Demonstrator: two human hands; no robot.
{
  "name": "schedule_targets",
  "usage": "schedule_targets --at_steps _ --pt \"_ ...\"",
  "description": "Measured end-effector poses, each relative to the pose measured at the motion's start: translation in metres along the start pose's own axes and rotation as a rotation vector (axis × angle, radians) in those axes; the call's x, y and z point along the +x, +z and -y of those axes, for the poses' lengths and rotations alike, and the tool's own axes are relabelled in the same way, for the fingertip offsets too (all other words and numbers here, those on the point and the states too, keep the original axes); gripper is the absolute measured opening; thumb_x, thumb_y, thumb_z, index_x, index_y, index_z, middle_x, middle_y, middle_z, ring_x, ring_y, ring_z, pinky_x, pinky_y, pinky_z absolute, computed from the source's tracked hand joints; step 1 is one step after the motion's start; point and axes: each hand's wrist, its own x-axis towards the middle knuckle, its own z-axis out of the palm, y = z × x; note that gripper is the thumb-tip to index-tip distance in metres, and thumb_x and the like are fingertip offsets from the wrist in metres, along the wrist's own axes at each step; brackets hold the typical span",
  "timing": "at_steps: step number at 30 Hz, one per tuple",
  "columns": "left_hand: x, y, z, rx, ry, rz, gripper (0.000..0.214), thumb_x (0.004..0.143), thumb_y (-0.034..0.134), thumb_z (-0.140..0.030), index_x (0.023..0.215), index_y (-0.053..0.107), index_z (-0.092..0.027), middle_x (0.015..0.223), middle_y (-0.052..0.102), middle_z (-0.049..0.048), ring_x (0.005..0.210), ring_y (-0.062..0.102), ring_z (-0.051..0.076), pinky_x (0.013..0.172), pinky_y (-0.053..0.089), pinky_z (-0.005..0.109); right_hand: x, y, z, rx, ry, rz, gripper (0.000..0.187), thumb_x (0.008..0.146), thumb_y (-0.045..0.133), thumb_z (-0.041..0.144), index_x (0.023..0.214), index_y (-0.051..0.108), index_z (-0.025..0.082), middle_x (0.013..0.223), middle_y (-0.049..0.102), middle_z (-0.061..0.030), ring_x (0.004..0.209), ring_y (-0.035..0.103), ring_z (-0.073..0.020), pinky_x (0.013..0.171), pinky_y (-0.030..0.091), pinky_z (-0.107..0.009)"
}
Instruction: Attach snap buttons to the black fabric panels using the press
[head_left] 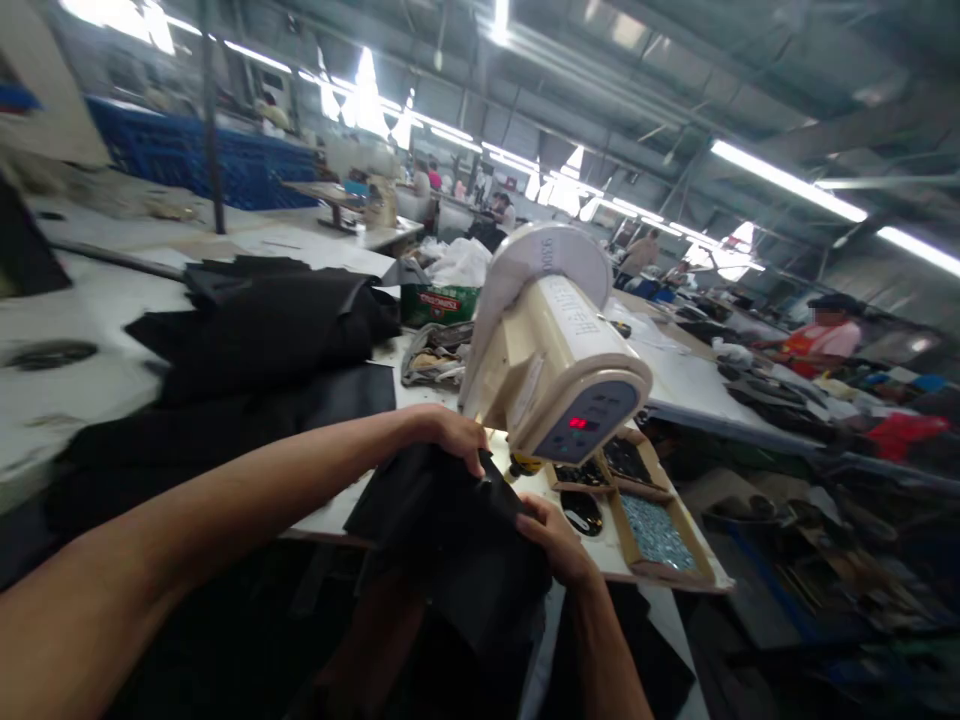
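Observation:
A piece of black fabric (450,540) hangs over the table's front edge below a cream-coloured machine head (577,370) with a lit red display. My left hand (454,435) grips the fabric's upper edge, close to the machine's lower end. Further down on the right side, my right hand (551,535) pinches the same fabric between thumb and fingers. Beside the right hand stands a wooden box (697,565) with small silvery-blue metal pieces in one compartment and dark small parts in others. The fabric under the machine's tip is partly hidden by my hands.
A pile of black fabric (277,330) lies on the table at the left. Behind the machine are a green carton (439,305) and a grey tray of scraps (435,357). A person in pink and orange (821,340) is at a table on the far right.

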Motion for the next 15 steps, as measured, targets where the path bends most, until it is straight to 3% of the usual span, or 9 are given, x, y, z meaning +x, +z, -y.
schedule_targets --at_steps 2,6,10,15 --pt "-0.031 -0.016 -0.003 -0.007 -0.088 0.046 0.026 0.061 0.080 -0.039 0.079 0.077 -0.021 0.079 0.075 0.0015 0.083 0.066 0.025 0.081 0.054 0.033 -0.017 0.005 0.002 -0.034 0.027 0.142 0.054 0.063 0.090 0.050 0.106 0.075 0.021 0.094 0.073 -0.0045 0.090 0.068 -0.0293 0.081 0.053 -0.039" --pt "-0.116 -0.052 0.011 -0.035 -0.199 -0.036 0.030 0.059 0.083 -0.038 0.082 0.078 -0.020 0.085 0.076 0.0020 0.085 0.066 0.025 0.082 0.054 0.033 -0.036 0.022 0.006 -0.073 0.112 0.351 0.055 0.064 0.092 0.042 0.113 0.076 0.025 0.101 0.075 -0.0049 0.097 0.070 -0.0323 0.090 0.055 -0.043" --pt "-0.205 -0.080 0.047 -0.013 -0.355 -0.050 0.032 0.062 0.084 -0.042 0.083 0.077 -0.019 0.084 0.075 0.0031 0.082 0.066 0.024 0.082 0.053 0.032 -0.019 0.060 0.020 -0.197 0.077 0.307 0.042 0.076 0.084 0.049 0.107 0.076 0.021 0.097 0.075 -0.0048 0.091 0.069 -0.0282 0.081 0.055 -0.037" --pt "-0.282 -0.098 0.095 0.262 -0.478 -0.248 0.037 0.074 0.077 -0.046 0.089 0.073 -0.012 0.083 0.073 0.0017 0.078 0.060 0.018 0.081 0.050 0.026 0.037 0.122 0.048 -0.439 -0.057 0.168 0.042 0.085 0.072 0.060 0.086 0.073 0.018 0.078 0.067 -0.0006 0.070 0.058 -0.0176 0.060 0.042 -0.027"
